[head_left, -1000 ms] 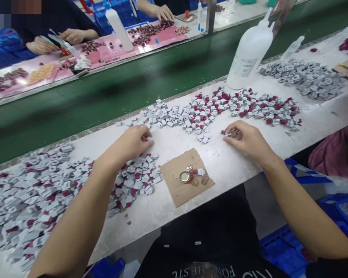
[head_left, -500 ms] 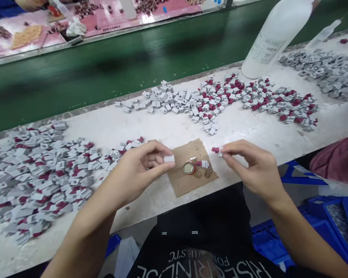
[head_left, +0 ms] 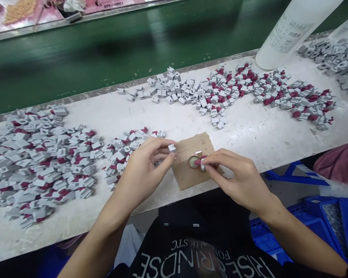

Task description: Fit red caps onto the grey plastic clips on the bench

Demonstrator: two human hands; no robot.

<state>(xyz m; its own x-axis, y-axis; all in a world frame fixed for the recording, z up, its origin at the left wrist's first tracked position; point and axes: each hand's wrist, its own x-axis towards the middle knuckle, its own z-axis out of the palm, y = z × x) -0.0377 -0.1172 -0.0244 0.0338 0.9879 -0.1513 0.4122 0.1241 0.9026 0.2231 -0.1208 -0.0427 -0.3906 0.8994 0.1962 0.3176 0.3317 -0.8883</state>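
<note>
**Operator:** White desk [head_left: 263, 135] in the head view, with a green belt [head_left: 104, 50] behind it. Report status.

**Inspector:** By my estimate, work is partly done. A large heap of grey-and-red pieces [head_left: 37, 166] lies at the left. A row of plain grey blocks [head_left: 168, 87] and a mixed heap [head_left: 272, 92] lie at the far edge, apparently not yet handled.

**Operator:** Hands?

**Inspector:** Left hand [head_left: 142, 170] pinches one small grey block [head_left: 171, 147] between thumb and forefinger, just above the desk. Right hand [head_left: 234, 179] has its fingers narrowed on a piece with a red part [head_left: 201, 164], touching or just over the bottle cap [head_left: 193, 162] on the cardboard square [head_left: 188, 154].

**Operator:** Appearance of the block?

**Inspector:** Small, pale grey, squared. Finer detail cannot be told. A white bottle [head_left: 290, 34] stands at the far right.
</note>
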